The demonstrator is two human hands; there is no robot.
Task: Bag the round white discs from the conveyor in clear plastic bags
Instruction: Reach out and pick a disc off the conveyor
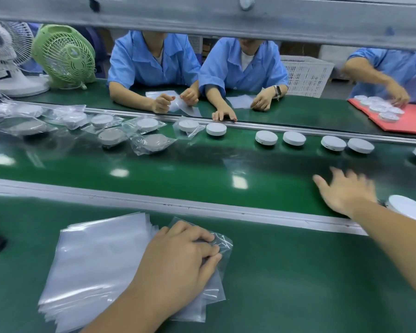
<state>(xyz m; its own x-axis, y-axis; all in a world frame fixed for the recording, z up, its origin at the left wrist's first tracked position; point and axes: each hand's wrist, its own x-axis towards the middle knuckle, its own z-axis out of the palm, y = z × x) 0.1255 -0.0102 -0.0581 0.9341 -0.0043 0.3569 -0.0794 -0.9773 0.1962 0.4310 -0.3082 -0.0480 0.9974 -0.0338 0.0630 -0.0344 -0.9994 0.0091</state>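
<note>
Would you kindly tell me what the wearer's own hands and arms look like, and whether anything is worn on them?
Both are bare: the left hand and right hand wear no gloves or rings that I can see, and no sleeves reach either forearm. The right hand is blurred, so its details are uncertain.

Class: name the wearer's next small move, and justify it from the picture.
Probably the right hand, open over the belt, takes the bare disc beside its wrist; the left hand holds a clear bag on the stack, ready for it.
</note>
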